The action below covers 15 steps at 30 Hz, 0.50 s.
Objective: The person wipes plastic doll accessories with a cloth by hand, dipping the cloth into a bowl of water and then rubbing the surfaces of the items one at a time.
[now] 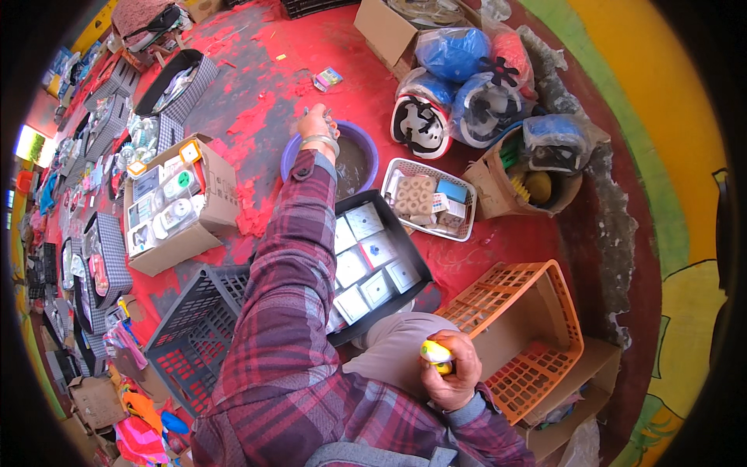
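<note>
My left arm reaches far forward, and my left hand (317,124) is over the left side of a purple basin (374,156) holding murky water. Its fingers are curled closed; what they hold, if anything, I cannot make out. Close to my body on the right, my right hand (455,373) is closed round a small yellow-and-white object (437,355) with a rounded top, its kind unclear. Between the two hands lies a black crate (412,263) with several white square boxes (366,253) in it.
Right of the basin stands a white basket (397,165) of small goods, with bagged helmets (420,124) beyond. An orange crate (572,303) lies at right, a dark grey crate (175,342) at left. A cardboard box (222,191) and several checked bins (198,86) line the left.
</note>
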{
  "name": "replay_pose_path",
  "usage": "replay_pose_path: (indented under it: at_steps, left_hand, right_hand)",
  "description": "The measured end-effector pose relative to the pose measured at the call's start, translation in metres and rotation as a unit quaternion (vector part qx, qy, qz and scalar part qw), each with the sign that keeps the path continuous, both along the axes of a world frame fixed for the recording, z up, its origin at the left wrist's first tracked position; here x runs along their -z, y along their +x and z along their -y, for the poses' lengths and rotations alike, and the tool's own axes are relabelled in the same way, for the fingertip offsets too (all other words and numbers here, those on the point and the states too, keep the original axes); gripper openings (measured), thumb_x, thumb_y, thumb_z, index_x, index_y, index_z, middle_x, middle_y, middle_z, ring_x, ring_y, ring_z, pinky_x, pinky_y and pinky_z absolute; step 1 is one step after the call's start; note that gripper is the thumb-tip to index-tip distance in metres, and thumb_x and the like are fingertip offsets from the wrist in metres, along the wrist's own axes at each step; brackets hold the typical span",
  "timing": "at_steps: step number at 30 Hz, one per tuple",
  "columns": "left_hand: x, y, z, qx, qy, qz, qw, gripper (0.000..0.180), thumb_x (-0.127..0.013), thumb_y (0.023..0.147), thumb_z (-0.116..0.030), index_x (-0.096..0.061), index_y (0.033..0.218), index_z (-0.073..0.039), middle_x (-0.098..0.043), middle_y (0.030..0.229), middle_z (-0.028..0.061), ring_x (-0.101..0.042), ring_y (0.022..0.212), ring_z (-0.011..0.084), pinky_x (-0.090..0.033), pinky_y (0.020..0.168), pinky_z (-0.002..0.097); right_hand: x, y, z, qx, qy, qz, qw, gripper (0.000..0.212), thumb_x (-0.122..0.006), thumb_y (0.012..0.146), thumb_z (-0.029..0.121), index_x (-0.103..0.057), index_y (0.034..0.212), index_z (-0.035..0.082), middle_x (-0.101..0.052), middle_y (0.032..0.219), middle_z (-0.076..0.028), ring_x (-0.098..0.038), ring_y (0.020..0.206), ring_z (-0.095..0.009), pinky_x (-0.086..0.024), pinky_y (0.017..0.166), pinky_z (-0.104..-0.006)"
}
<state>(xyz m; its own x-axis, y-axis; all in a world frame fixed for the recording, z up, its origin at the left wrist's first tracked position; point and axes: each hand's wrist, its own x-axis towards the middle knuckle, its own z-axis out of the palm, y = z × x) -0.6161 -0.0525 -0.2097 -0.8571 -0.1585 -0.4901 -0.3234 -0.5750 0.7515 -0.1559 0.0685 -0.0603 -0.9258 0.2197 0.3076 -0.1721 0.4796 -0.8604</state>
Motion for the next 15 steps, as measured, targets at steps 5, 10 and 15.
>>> replay_pose_path:
  at_steps: [5, 10, 15]
  left_hand:
    - [-0.005, 0.0, 0.0, 0.003, 0.001, -0.006, 1.0, 0.018, -0.058, 0.078, -0.021, -0.049, 0.07, -0.008, -0.042, 0.052, 0.003, -0.042, 0.037, 0.0162, -0.031, 0.032, 0.0308]
    - [-0.011, -0.003, 0.011, 0.052, 0.071, -0.069, 0.994, 0.02, -0.058, 0.08, -0.025, -0.049, 0.071, -0.009, -0.043, 0.054, 0.0032, -0.046, 0.041, 0.0178, -0.034, 0.035, 0.0315]
    - [-0.111, 0.032, -0.003, 0.048, 0.14, -0.238, 0.96, 0.024, -0.057, 0.084, -0.032, -0.051, 0.077, -0.01, -0.052, 0.062, 0.0045, -0.051, 0.048, 0.0193, -0.04, 0.042, 0.0328]
  right_hand:
    - [0.0, -0.001, -0.001, 0.002, 0.012, -0.007, 1.0, 0.028, -0.061, 0.073, -0.002, -0.051, 0.099, 0.001, -0.056, 0.087, -0.013, -0.057, 0.064, -0.014, -0.048, 0.057, -0.0246]
    - [0.0, 0.0, -0.001, -0.001, 0.008, -0.002, 1.0, 0.029, -0.061, 0.073, -0.002, -0.051, 0.1, 0.001, -0.056, 0.086, -0.013, -0.058, 0.063, -0.014, -0.048, 0.056, -0.0248]
    - [-0.002, 0.002, -0.001, 0.005, -0.004, 0.012, 1.0, 0.029, -0.061, 0.073, -0.003, -0.051, 0.1, 0.001, -0.057, 0.086, -0.013, -0.058, 0.065, -0.016, -0.048, 0.058, -0.0258]
